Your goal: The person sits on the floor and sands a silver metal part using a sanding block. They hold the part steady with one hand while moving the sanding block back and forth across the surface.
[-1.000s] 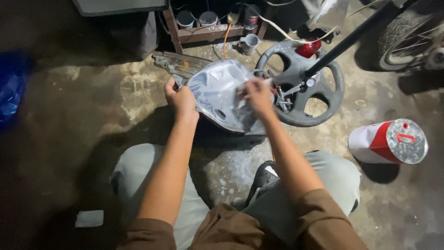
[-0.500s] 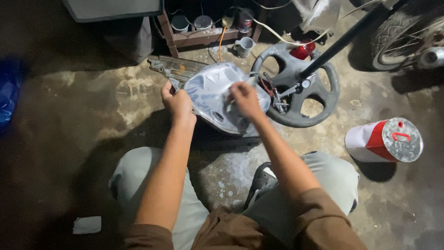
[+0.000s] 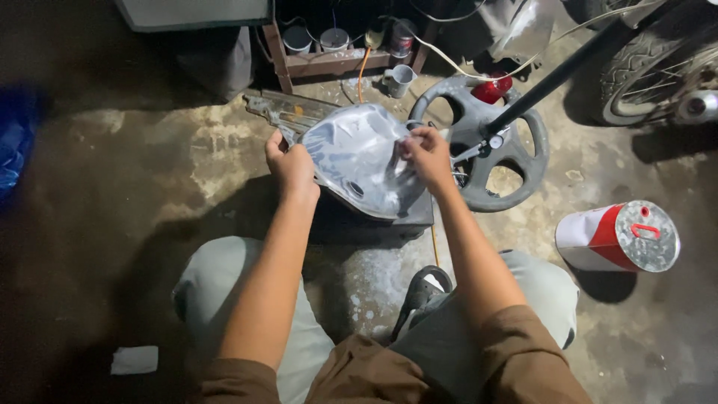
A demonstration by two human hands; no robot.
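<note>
Both hands gripping a silvery curved body panel [image 3: 359, 161] w/ left hand [image 3: 292, 168] on its left edge, right hand [image 3: 428, 153] pressing the right side, over a dark block [image 3: 404, 217] on the floor. Looks like mid-sanding/rubbing; next pass prob needs steady hold.

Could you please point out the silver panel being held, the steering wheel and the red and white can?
silver panel [image 3: 359, 161], head view, middle of its shiny face.
steering wheel [image 3: 523, 176], head view, right rim.
red and white can [image 3: 598, 236], head view, its side wall.
</note>
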